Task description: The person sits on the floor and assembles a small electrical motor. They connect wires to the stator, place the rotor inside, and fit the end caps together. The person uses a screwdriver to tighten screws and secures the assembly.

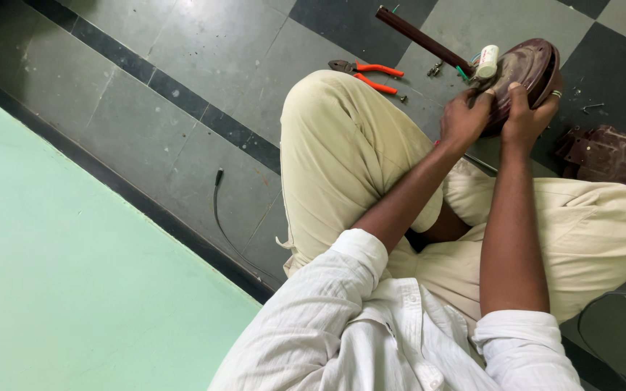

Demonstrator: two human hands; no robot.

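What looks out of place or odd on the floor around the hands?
Loose screws lie scattered on the tiles, orange-handled pliers lie by the knee, and a black cable trails loose. Both hands grip a round brown housing.

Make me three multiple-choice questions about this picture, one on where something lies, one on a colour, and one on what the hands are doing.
1. Where do the pliers lie?
A. On the floor beyond the knee
B. In the person's lap
C. On the green wall

2. What colour are the pliers' handles?
A. Blue
B. Orange
C. Black

3. What are the left hand and right hand doing?
A. Resting on the floor
B. Both holding the round dark red motor housing
C. Holding the pliers

Answers:
1. A, they rest on the grey floor tiles just past the bent knee.
2. B, both handles show bright orange.
3. B, both hands grip the housing, near the small white cylinder on it.
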